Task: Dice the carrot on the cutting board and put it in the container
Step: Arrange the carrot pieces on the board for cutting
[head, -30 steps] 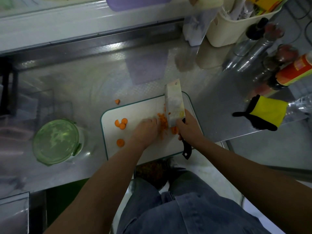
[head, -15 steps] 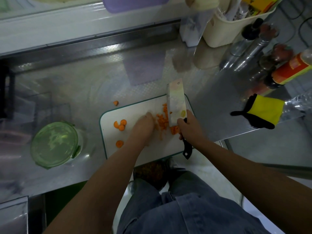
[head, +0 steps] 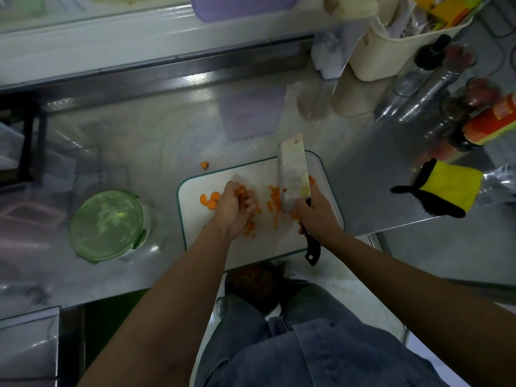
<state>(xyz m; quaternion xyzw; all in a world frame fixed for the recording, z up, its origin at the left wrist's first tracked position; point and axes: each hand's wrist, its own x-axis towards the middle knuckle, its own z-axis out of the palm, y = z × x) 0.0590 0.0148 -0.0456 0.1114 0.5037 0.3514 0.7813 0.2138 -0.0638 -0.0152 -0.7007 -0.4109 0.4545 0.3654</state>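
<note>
1. Head view, bottom of frame: a lap in blue jeans (head: 321, 344), with both bare forearms reaching up from it to the counter (head: 167, 129).
2. Cutting board (head: 195, 236), white with a green rim, centre of frame at the counter's near edge.
3. Right hand (head: 315, 216), clenched round the black handle of the knife (head: 293, 174); the broad blade lies over the right part of the board.
4. Diced carrot (head: 275, 202), scattered on the board just left of the blade and below the left hand.
5. Left hand (head: 236, 210), fingers curled, grasping some of the diced carrot at mid-board.
6. Carrot slices (head: 209, 201), uncut rounds touching one another, just left of the left hand.
7. Container (head: 107, 224), its green lid on, standing on the counter left of the board, apart from it.
8. Stray carrot piece (head: 204, 165) on the counter, just beyond the board's upper left corner.
9. Yellow and black glove (head: 446, 188), right of frame.
10. Cream tub (head: 391, 51) and a bottle with an orange label (head: 494, 121), upper right.
</note>
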